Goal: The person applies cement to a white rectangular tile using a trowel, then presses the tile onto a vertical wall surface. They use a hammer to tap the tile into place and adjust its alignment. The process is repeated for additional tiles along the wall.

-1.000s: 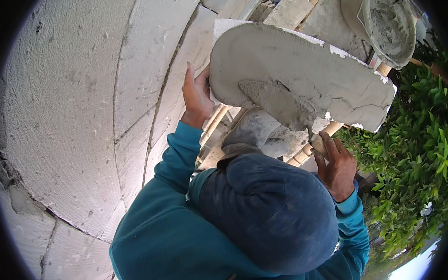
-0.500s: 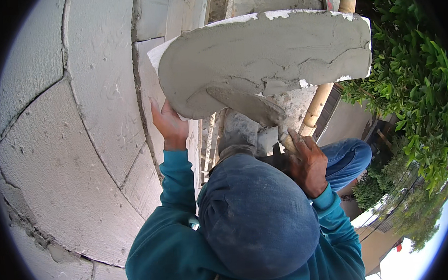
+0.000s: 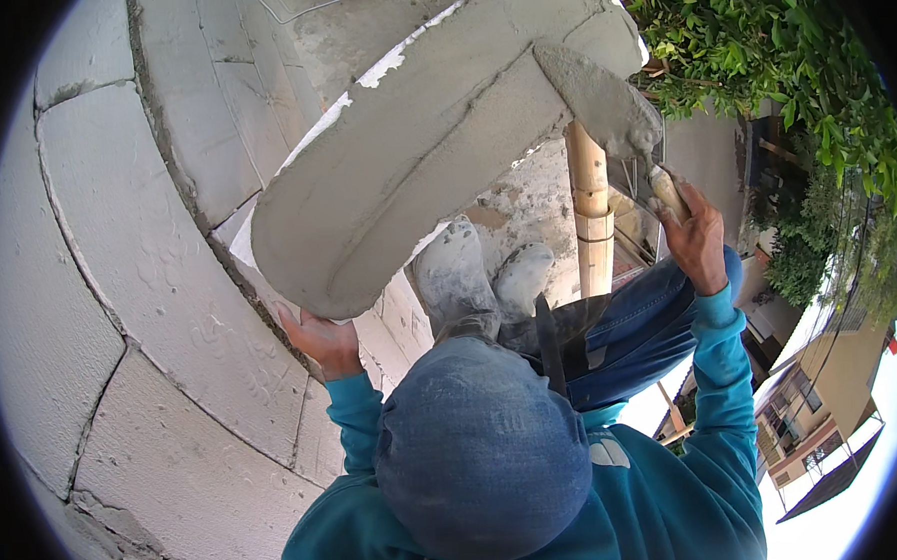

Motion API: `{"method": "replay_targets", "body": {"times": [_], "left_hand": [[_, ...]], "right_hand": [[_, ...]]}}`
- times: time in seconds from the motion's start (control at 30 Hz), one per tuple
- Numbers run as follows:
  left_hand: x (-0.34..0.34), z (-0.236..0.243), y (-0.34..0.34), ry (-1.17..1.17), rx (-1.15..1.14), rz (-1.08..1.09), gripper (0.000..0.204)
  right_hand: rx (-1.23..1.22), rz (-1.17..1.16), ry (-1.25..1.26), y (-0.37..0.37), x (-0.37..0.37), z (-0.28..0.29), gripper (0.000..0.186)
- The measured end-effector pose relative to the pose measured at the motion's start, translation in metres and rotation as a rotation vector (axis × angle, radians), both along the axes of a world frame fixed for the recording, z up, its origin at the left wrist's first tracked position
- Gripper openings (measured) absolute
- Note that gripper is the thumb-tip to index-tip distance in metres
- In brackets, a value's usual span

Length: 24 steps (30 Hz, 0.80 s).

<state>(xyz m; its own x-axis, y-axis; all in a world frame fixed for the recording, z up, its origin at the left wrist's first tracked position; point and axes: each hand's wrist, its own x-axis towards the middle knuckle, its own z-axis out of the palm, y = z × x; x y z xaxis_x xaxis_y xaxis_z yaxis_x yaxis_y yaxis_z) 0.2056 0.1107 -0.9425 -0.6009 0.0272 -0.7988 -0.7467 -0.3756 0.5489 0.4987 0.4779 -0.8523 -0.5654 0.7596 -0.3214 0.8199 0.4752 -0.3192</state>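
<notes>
A long white block [image 3: 389, 69] coated with smooth grey mortar [image 3: 383, 163] lies diagonally across the upper middle, its lower end near the wall. My left hand [image 3: 316, 331], in a teal sleeve, grips that lower end from beneath, thumb out to the side. My right hand [image 3: 693, 227] is closed round the pale handle of a trowel [image 3: 670, 192]. The mortar-smeared trowel blade [image 3: 596, 98] rests at the coated face near the block's upper right end. A blue cloth-covered head [image 3: 481, 449] fills the lower middle between the teal sleeves, hiding what lies under it.
A wall of pale blocks [image 3: 138, 274] with cracked joints curves down the left. Dusty boots [image 3: 448, 270], a bent leg in jeans [image 3: 641, 327] and a bamboo pole [image 3: 592, 214] are below the block. Leafy branches [image 3: 779, 55] crowd the upper right; houses [image 3: 824, 404] show beyond.
The block has tilted, its left end lower and right end higher. The trowel and my right hand moved up and right. My left hand moved down, and the bucket has mostly left the view.
</notes>
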Motion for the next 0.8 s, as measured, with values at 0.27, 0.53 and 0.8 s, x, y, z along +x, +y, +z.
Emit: {"method": "replay_targets", "body": {"times": [0.27,0.53,0.8], "left_hand": [[0.001,0.003,0.001,0.015,-0.042,-0.021,0.082],[0.0,-0.001,-0.002,0.002,-0.075,0.04,0.078],[-0.001,0.004,0.001,-0.032,-0.079,0.043,0.078]], "right_hand": [[-0.018,0.057,0.028,-0.02,-0.04,0.026,0.046],[0.129,0.107,0.009,0.045,-0.063,-0.004,0.047],[-0.099,-0.1,-0.025,0.096,-0.063,-0.007,0.041]]}}
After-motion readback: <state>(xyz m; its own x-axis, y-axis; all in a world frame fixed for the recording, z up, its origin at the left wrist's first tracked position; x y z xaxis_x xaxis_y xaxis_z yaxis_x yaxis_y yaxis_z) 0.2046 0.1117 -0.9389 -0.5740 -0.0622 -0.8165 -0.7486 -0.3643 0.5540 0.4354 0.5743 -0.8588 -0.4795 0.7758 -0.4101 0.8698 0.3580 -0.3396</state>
